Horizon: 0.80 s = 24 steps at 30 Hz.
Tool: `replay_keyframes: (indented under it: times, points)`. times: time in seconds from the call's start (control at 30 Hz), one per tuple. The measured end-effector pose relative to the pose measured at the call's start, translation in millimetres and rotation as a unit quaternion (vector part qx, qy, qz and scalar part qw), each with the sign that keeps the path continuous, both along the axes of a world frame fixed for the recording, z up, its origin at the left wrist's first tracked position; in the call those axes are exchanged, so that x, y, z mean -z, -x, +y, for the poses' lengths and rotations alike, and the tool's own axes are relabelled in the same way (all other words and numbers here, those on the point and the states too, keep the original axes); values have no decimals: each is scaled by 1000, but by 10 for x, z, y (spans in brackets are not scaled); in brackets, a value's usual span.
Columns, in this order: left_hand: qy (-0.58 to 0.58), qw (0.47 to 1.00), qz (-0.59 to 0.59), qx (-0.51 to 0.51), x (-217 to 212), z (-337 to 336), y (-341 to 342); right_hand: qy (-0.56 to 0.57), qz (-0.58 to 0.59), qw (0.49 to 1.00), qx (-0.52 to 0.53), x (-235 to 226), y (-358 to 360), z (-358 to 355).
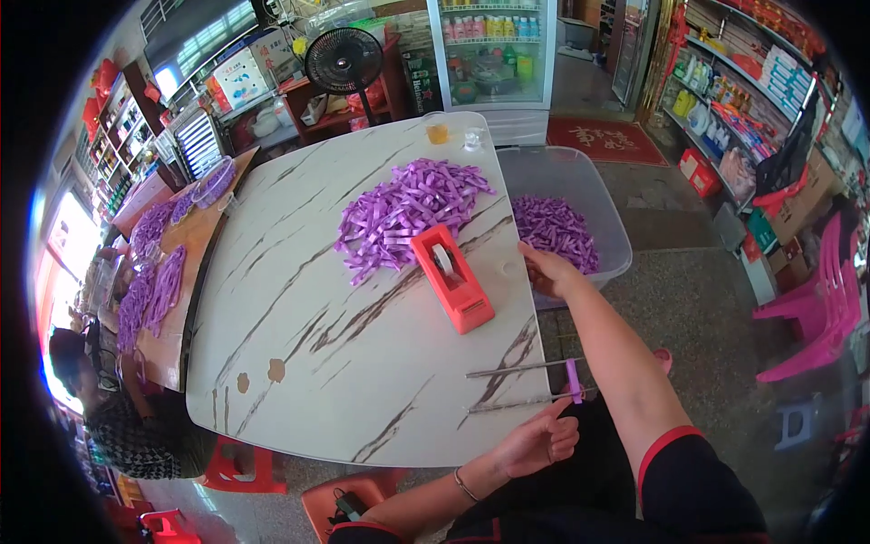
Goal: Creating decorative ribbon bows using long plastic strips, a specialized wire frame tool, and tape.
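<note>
Two thin metal prongs (509, 370) stick out over the near right edge of the white marbled table (299, 344). A purple ribbon strip (573, 379) spans both of them. My left hand (536, 442) is at the lower prong, its index finger against the ribbon's near end and its other fingers curled in. Farther up the table's right edge, my right hand (549, 272) reaches to the clear plastic bin (618, 227), fingers apart and partly shaded; I see nothing in them. Purple ribbon pieces (548, 227) fill the bin's bottom. On the table, a red tape dispenser (458, 288) stands beside a heap of purple ribbon pieces (408, 213).
A glass cup of amber drink (438, 133) and a small clear glass (472, 139) stand at the table's far end. A wooden table (190, 299) with purple strips is at left, a seated person (118, 417) beside it. Pink chairs (820, 304) stand right; red stools (240, 467) stand near.
</note>
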<state>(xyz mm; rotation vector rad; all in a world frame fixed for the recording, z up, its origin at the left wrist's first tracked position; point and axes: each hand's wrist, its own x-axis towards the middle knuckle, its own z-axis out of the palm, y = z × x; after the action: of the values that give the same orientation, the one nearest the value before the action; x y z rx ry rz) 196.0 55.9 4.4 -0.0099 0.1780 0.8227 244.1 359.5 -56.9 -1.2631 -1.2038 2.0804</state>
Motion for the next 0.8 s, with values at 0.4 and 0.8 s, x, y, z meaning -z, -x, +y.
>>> replay_keyframes:
  times: [0.4,0.8]
  points:
    - [-32,999,-20,-3,88,-19,10,112,-55,987,104,-77,-252,-290]
    - [-49,998,-34,-8,89,-7,-8,-346,-105,922,-136,-1174,415,-897]
